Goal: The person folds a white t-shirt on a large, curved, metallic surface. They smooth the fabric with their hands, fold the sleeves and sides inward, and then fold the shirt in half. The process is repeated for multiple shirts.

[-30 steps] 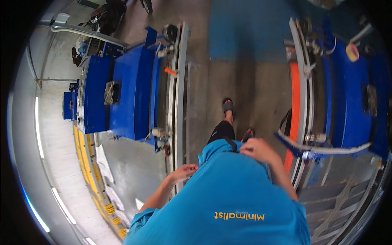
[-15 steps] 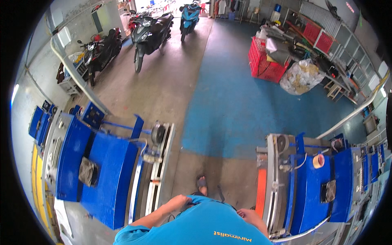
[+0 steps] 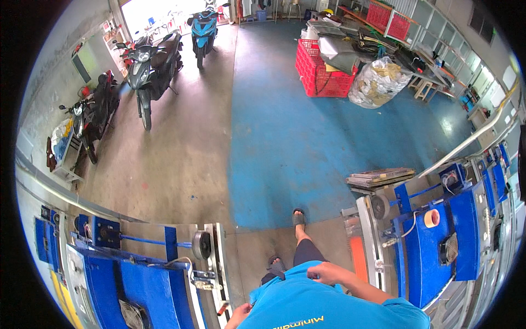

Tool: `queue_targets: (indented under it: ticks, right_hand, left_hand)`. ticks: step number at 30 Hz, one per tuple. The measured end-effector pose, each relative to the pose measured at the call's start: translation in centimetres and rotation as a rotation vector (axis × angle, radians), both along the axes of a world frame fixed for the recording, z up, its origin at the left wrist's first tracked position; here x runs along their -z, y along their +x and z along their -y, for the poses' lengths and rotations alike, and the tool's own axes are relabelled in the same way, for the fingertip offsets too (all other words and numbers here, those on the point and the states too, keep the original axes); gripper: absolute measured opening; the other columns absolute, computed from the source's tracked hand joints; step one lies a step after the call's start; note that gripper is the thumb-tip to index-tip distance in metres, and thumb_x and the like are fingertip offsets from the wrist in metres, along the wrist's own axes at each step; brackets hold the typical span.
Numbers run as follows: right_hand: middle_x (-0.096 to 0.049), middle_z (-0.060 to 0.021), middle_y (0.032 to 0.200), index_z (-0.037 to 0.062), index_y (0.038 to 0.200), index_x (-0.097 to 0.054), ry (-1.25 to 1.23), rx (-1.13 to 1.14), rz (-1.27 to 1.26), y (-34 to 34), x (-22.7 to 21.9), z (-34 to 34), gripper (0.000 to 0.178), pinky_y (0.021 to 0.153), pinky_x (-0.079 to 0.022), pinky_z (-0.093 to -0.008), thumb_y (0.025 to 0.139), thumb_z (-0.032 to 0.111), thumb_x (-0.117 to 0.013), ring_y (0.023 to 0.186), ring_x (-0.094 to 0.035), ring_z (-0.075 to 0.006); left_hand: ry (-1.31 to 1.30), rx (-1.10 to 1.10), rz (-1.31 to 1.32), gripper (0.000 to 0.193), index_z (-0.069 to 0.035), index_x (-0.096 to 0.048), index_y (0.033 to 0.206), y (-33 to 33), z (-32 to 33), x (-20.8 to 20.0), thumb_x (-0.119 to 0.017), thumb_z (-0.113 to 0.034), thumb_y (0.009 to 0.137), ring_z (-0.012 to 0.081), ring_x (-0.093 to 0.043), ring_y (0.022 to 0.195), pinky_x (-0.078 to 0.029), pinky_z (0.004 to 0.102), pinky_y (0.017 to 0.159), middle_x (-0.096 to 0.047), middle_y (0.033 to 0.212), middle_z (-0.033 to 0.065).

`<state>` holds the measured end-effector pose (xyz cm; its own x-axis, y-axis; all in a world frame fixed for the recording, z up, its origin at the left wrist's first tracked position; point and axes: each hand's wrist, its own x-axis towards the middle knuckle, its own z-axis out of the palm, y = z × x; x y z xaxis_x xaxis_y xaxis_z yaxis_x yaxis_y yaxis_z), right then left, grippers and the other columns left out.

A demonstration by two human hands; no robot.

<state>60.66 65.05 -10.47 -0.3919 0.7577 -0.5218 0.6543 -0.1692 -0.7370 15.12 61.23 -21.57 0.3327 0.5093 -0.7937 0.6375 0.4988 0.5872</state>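
Note:
My right hand (image 3: 326,272) is in front of the blue shirt (image 3: 296,290), its fingers curled closed. Whatever it may hold is hidden. Down at my left side, my left hand (image 3: 239,315) shows only in part at the shirt's edge, and its fingers are mostly hidden. The blue machine on the left (image 3: 159,290), with a round fan and a grey wheel, is nearest to that hand. Over on the right stands a similar blue machine (image 3: 422,252) with a roll of tape (image 3: 432,218) on top. Neither hand touches a machine.
A stack of flat panels (image 3: 381,177) lies on the floor beyond the right machine. Farther off are a red crate (image 3: 323,77), a stuffed clear bag (image 3: 379,82) and a low stool (image 3: 424,88). Motorbikes (image 3: 150,71) stand at the far left. Pipes run beside both machines.
I have stepped forward, one foot now ahead near the blue floor. The machines have shifted back in view. My right hand has come up in front of the shirt; my left has dropped to my side.

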Motion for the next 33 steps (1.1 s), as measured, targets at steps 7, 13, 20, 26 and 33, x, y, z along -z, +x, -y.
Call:
queue_targets:
  ticks: [7,13,20,26,33]
  right_hand:
    - [-0.073,-0.0123,0.092,0.0118,0.111,-0.066,0.119,-0.029,-0.058,2.0,1.1,-14.4,0.022,0.074,-0.055,-0.045,0.092,0.021,-0.067,0.085,-0.071,-0.0319]
    - [-0.073,-0.0113,0.098,0.0122,0.12,-0.066,-0.061,-0.299,-0.027,7.3,2.1,-31.6,0.029,0.079,-0.055,-0.0424,0.093,0.022,-0.067,0.092,-0.07,-0.0261]
    - [-0.07,-0.0103,0.11,0.0076,0.118,-0.067,-0.21,-0.416,-0.2,8.5,7.6,-44.1,0.03,0.089,-0.051,-0.0368,0.094,0.025,-0.066,0.102,-0.065,-0.024]
    - [-0.069,-0.0084,0.103,0.0009,0.118,-0.065,-0.695,0.01,-0.546,9.6,5.9,-53.6,0.033,0.085,-0.052,-0.0341,0.101,0.029,-0.062,0.094,-0.065,-0.0207]
    - [-0.073,-0.0165,0.098,0.0009,0.11,-0.071,-0.151,0.458,0.218,16.0,23.7,-61.7,0.055,0.08,-0.056,-0.0442,0.094,0.053,-0.062,0.085,-0.07,-0.0273]
  left_hand:
    - [0.325,-0.315,-0.339,0.032,-0.008,-0.065,0.105,4.2,-6.2,2.9,-0.074,-0.032,0.087,0.0307,-0.073,0.095,-0.055,0.0418,0.086,-0.074,0.097,0.0186]
    - [0.393,-0.334,-0.221,0.035,-0.008,-0.067,0.115,15.1,-22.5,-9.7,-0.076,-0.026,0.086,0.0255,-0.073,0.092,-0.055,0.0372,0.085,-0.074,0.096,0.0173]
    - [0.349,-0.628,-0.146,0.024,-0.009,-0.07,0.1,18.2,-28.8,-0.9,-0.071,-0.03,0.09,0.0185,-0.068,0.074,-0.052,0.033,0.068,-0.072,0.083,0.0122]
    - [0.223,-0.819,0.241,0.036,-0.005,-0.072,0.094,18.2,-39.5,1.3,-0.063,-0.04,0.094,0.0117,-0.058,0.073,-0.044,0.0296,0.067,-0.069,0.079,0.0007]
    - [0.031,-0.808,0.333,0.056,-0.004,-0.078,0.089,16.0,-59.7,-1.1,-0.054,-0.054,0.098,0.0159,-0.059,0.079,-0.047,0.0335,0.074,-0.071,0.086,0.0056]
